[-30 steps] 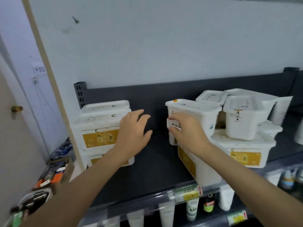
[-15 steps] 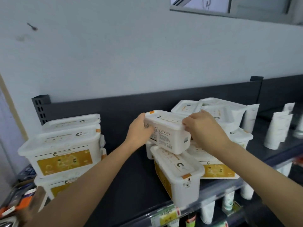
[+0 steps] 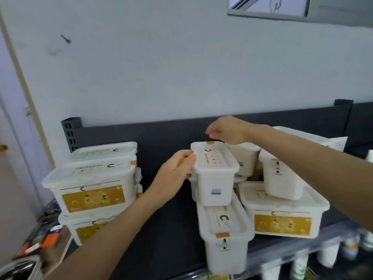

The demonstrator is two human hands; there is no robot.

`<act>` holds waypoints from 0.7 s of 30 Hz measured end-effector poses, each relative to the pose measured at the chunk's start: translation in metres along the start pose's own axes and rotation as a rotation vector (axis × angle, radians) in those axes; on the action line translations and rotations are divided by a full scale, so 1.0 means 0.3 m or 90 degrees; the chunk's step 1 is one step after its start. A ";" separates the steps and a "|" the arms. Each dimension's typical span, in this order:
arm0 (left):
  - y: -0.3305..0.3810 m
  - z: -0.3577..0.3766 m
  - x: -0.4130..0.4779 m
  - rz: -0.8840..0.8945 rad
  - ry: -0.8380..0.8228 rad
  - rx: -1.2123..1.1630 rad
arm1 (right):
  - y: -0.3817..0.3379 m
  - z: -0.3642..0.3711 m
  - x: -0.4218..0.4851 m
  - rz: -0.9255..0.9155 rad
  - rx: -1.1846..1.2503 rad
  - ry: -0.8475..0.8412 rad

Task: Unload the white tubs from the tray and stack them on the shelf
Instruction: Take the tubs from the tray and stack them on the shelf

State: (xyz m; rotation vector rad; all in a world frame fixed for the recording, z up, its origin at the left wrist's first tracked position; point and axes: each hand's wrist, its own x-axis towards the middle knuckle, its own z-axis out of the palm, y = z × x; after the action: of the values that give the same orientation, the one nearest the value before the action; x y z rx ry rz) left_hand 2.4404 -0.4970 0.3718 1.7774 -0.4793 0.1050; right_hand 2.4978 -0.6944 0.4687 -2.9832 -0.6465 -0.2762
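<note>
now left hand (image 3: 175, 173) grips the tub (image 3: 215, 179) edge — right hand (image 3: 227, 130) (loose, empty) hovers above.

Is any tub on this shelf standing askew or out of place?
Yes. The lower middle tub stands end-on, reaching the front edge of the shelf, while the left big tub and right big tub show labels forward. The small tub gripped by the left hand sits on it.

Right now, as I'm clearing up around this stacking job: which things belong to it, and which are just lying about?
Job: small tub, left hand holding it, right hand above, long tub beneath, left stack, big tub, shelf.
Lying about: tubes below, box lower left.
</note>
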 end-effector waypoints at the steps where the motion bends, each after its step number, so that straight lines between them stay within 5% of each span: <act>1: 0.005 0.008 -0.010 0.009 -0.022 0.064 | -0.003 0.025 0.036 0.001 -0.035 -0.037; 5: 0.015 0.047 -0.017 0.049 0.027 0.181 | -0.009 0.109 0.124 0.023 -0.118 -0.121; 16: 0.061 -0.043 -0.173 0.118 0.185 0.073 | -0.088 0.046 0.116 0.071 0.149 0.073; 21: 0.070 -0.220 -0.320 0.137 0.219 0.137 | -0.243 0.055 0.076 0.071 0.217 0.073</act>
State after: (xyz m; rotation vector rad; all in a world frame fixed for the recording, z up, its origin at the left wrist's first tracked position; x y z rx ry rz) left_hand 2.3571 -0.4129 0.3776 1.8621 -0.4187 0.6228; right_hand 2.4904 -0.6172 0.4594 -2.6434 -0.4598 -0.2928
